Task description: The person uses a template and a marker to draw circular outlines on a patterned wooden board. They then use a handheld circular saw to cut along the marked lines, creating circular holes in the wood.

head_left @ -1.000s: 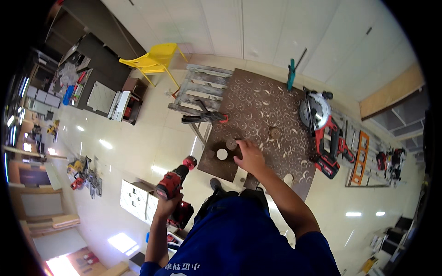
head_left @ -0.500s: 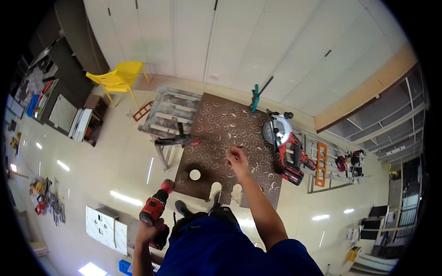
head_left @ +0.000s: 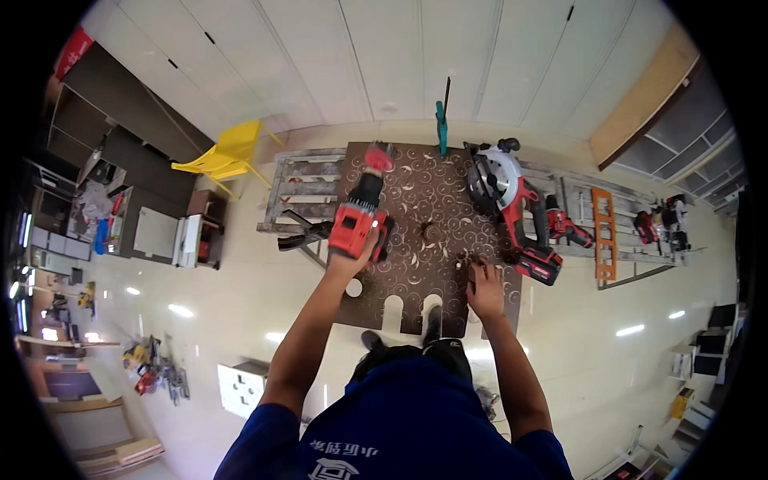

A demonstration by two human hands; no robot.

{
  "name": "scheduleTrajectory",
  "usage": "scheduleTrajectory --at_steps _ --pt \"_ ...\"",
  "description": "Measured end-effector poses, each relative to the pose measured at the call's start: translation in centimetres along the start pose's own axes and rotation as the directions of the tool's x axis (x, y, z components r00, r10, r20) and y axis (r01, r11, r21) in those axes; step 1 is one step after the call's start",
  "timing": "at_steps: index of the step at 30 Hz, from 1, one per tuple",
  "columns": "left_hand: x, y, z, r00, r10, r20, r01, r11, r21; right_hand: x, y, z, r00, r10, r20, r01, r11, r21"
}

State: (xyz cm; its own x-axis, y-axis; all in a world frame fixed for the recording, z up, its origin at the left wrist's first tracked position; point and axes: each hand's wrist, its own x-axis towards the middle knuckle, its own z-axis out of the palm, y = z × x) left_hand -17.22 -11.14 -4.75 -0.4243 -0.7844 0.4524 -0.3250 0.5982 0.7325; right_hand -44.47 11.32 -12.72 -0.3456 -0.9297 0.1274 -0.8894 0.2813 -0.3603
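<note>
My left hand [head_left: 356,250] is wrapped round the grip of a red and black cordless drill [head_left: 358,214]. A red hole saw [head_left: 379,157] is fitted in its chuck and points away from me, over the far left part of a brown board [head_left: 412,276]. Curled marks cover this board, and pale shavings lie on it. My right hand [head_left: 486,290] rests on the board's near right part with its fingers apart, beside some small debris. At the near left is a round hole [head_left: 354,287], and rounded notches open at the near edge. A brown round spot [head_left: 433,232] lies mid-board.
A circular saw [head_left: 508,192] stands on the board's right side, beside another red drill [head_left: 566,224] and an orange spirit level [head_left: 603,232]. A black clamp [head_left: 306,232] grips the left edge, a green clamp [head_left: 442,132] the far edge. A yellow chair [head_left: 228,156] stands far left.
My left hand has carried the drill from beside the board's near left corner forward and right, over the board. My right hand has moved from mid-board to the near right part, its fingers now spread.
</note>
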Motion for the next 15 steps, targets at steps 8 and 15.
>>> scheduleTrajectory --at_steps 8,15 --pt "0.0 -10.8 6.0 0.953 -0.303 0.016 0.299 0.945 0.133 -5.0 1.0 -1.6 0.993 -0.057 -0.103 0.095 0.908 0.408" --pt "1.8 -7.7 8.4 0.992 -0.058 -0.108 0.079 0.977 0.197 -8.2 3.1 -5.5 0.992 0.007 -0.128 0.064 0.838 0.542"
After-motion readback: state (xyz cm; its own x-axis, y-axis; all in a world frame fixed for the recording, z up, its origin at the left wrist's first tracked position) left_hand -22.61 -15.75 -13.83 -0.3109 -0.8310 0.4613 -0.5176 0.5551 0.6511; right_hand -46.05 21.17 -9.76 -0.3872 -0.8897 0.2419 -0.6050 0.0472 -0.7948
